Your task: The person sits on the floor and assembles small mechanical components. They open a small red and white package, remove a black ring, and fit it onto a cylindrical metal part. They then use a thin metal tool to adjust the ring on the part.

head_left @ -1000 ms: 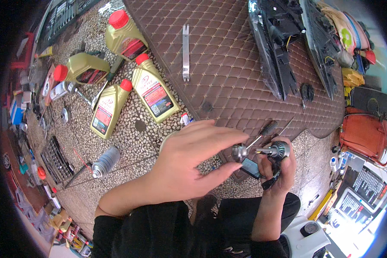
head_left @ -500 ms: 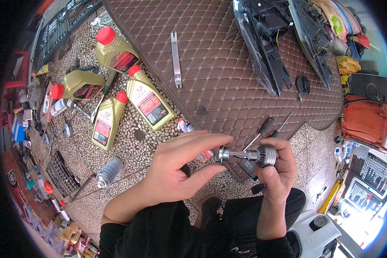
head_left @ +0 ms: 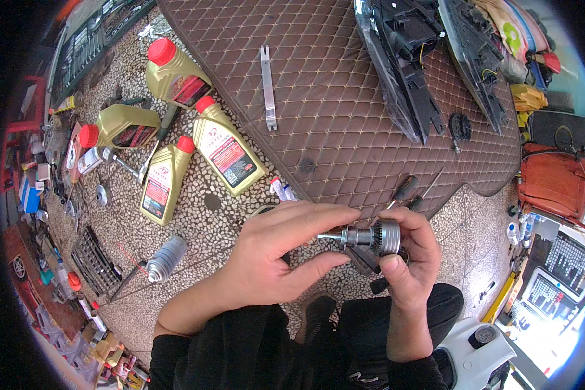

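Note:
A metal LED headlight bulb (head_left: 364,235) with a round ribbed heat sink lies level in front of me, its thin tip pointing left. My right hand (head_left: 409,257) grips it by the heat sink between thumb and fingers. A metal collar sits round the stem, close to the heat sink. My left hand (head_left: 273,253) arches about the tip, thumb and fingers apart; I see no contact with the bulb. Under the bulb hangs a dark elongated piece (head_left: 363,260), partly hidden.
A brown quilted mat (head_left: 312,84) carries two headlight housings (head_left: 400,71), a flat silver pry tool (head_left: 268,91) and screwdrivers (head_left: 405,188). Several gold bottles with red caps (head_left: 227,153) stand or lie at left, near a grey ribbed cylinder (head_left: 167,259). An orange-red bag (head_left: 552,185) is at right.
The collar, earlier at the bulb's left end, is now nearer the heat sink, with the thin tip showing beyond it. My right hand has shifted slightly left; the left hand stays about the same.

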`<state>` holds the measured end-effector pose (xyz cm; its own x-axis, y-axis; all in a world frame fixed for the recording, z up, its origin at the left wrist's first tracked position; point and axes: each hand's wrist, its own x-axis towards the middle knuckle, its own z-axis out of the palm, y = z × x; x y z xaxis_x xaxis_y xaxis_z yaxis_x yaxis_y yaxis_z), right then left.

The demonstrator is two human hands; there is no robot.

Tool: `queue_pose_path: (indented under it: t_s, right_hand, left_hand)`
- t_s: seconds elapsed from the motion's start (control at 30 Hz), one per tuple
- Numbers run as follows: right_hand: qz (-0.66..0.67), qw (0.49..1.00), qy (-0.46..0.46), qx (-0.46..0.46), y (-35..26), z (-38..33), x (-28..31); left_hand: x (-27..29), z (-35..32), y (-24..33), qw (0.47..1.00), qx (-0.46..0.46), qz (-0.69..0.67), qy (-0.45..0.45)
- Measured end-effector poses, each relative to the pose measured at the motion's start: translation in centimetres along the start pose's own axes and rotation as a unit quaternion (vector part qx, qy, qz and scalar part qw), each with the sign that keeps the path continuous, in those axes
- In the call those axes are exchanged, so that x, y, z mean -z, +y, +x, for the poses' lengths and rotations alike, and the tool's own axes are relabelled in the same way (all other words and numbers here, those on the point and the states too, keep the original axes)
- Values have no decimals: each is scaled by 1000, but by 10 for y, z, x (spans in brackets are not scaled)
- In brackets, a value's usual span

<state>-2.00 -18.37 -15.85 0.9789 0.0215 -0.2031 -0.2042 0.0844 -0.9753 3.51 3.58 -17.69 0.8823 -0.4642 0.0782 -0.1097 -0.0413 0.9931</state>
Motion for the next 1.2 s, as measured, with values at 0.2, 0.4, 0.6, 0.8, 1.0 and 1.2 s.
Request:
queue_pose_path:
  t_s: [0.2,0.4,0.6,0.8,1.0,1.2]
  right_hand:
    - [-51,999,9,11,-4,0,-1]
    - [-51,997,38,-32,-12,-1,-7]
    - [1,994,69,-89,-12,-3,-15]
    - [-4,991,84,-105,-10,-4,-17]
    - [23,989,76,-126,-18,-1,-21]
    - [9,987,59,-149,-17,1,-21]
  left_hand:
    - [1,1,-2,1000,4,-16,-13]
    - [1,1,-4,1000,8,-12,-12]
    - [-1,0,-5,1000,-1,-6,3]
    - [-1,0,-5,1000,-9,17,11]
    - [-5,1,-8,998,-43,42,24]
    - [-9,4,-14,990,-109,80,45]
